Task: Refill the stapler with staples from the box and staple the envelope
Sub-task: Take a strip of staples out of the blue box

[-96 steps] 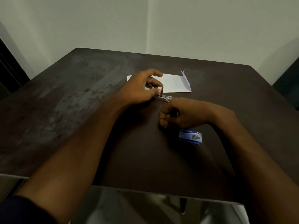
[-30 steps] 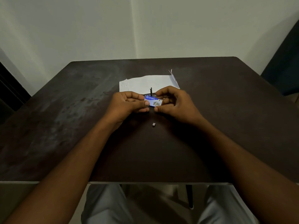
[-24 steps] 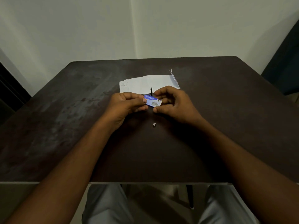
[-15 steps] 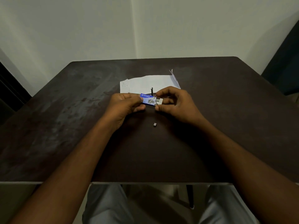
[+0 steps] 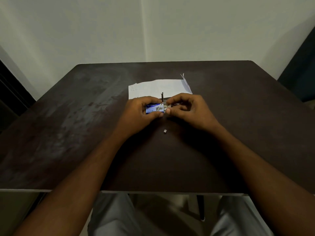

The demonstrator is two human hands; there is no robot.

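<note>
A small metal piece (possibly a clump of staples) is lying loose on the table, nearest the person. Beyond it, the left hand is gripping the blue staple box while the right hand is pinching the inner tray at its open end. Risk: a sharp pull is likely to spill staples, since the tray is sliding freely. Both wrists are hovering low, fingers curled inward. The stapler is standing open just behind, the envelope lying farthest.
</note>
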